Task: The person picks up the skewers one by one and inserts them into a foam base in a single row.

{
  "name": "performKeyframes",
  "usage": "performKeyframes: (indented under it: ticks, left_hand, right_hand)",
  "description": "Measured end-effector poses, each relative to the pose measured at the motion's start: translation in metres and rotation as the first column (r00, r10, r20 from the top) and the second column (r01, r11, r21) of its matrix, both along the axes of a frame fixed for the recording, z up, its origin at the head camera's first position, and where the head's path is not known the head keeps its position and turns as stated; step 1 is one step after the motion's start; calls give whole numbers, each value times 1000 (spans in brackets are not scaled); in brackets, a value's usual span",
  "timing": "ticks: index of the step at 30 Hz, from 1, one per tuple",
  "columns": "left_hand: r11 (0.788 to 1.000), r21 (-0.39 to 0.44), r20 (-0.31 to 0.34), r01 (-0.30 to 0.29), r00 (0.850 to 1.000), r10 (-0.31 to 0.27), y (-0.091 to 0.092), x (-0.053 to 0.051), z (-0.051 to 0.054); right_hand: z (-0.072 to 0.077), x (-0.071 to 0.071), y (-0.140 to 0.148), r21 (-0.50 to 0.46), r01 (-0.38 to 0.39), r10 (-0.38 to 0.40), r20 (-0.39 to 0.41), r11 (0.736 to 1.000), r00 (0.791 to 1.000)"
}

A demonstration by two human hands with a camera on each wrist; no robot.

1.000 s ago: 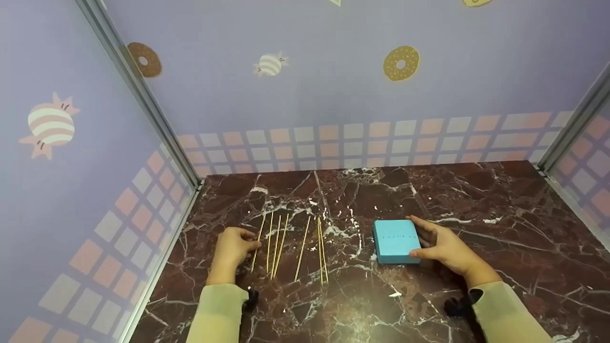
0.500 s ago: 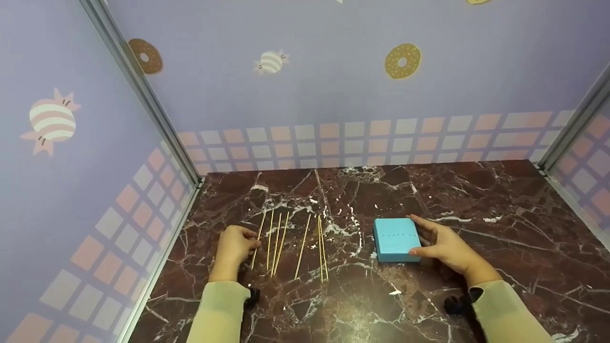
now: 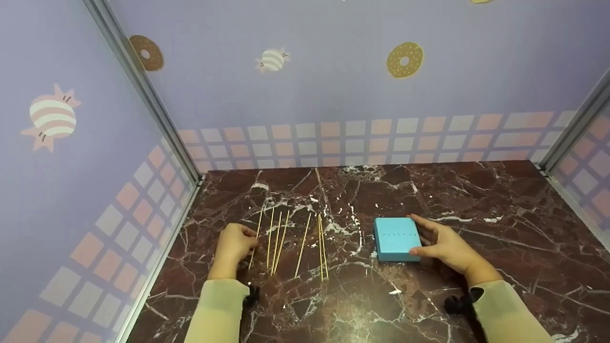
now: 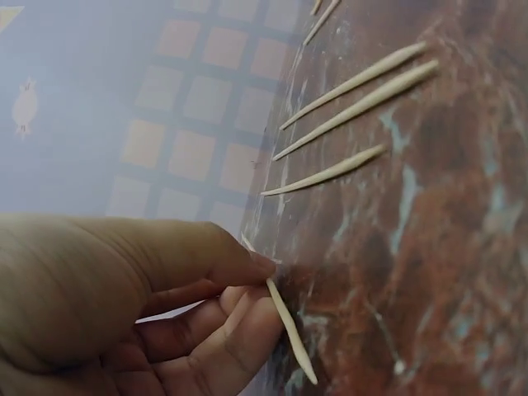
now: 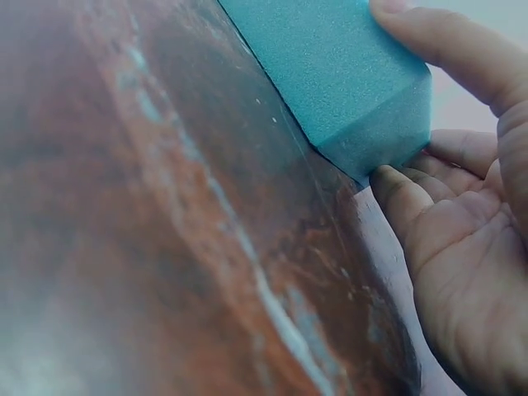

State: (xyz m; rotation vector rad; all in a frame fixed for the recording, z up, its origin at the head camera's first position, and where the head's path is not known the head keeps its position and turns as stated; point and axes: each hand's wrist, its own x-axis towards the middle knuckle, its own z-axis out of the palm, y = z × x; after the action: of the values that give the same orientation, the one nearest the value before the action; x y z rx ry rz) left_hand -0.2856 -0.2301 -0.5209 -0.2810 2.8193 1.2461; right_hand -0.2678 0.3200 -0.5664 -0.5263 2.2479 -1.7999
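My left hand (image 3: 234,245) pinches the leftmost thin wooden skewer (image 4: 290,332) between thumb and fingers. In the left wrist view its pointed lower end sticks out below the fingertips. Several more skewers (image 3: 303,245) lie side by side on the table, just right of that hand. Farther right, a light blue foam block (image 3: 398,233) rests on the tabletop, with a row of small dark holes across its upper face. My right hand (image 3: 445,250) grips the block's right side, thumb at the near corner and fingers along the far side. Some of those fingers are partly hidden in the right wrist view.
The dark red marbled table (image 3: 362,305) has small white crumbs (image 3: 394,292) scattered over it. A purple patterned wall (image 3: 333,85) stands behind, and a left side wall (image 3: 86,190) runs beside the left arm. Between skewers and block lies bare tabletop.
The leftmost skewer has shifted slightly left and away in the left hand's pinch. The right hand and the foam block stay in place; the head view has tilted slightly.
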Motion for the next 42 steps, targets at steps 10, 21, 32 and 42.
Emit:
performKeyframes:
  ticks: [10, 21, 32, 42]
  left_hand:
    - [987, 154, -50, 36, 998, -29, 7, 4, 15]
    - [975, 206, -219, 80, 975, -33, 30, 14, 42]
    - [951, 240, -370, 193, 924, -94, 78, 15, 70]
    - [897, 294, -498, 331, 854, -152, 123, 11, 76]
  right_hand:
    - [3, 3, -2, -35, -21, 22, 21, 999, 1000]
    - [0, 5, -5, 17, -10, 10, 15, 1000, 1000]
    - [4, 5, -1, 50, 12, -12, -12, 999, 1000]
    - [4, 6, -3, 33, 21, -20, -12, 999, 1000]
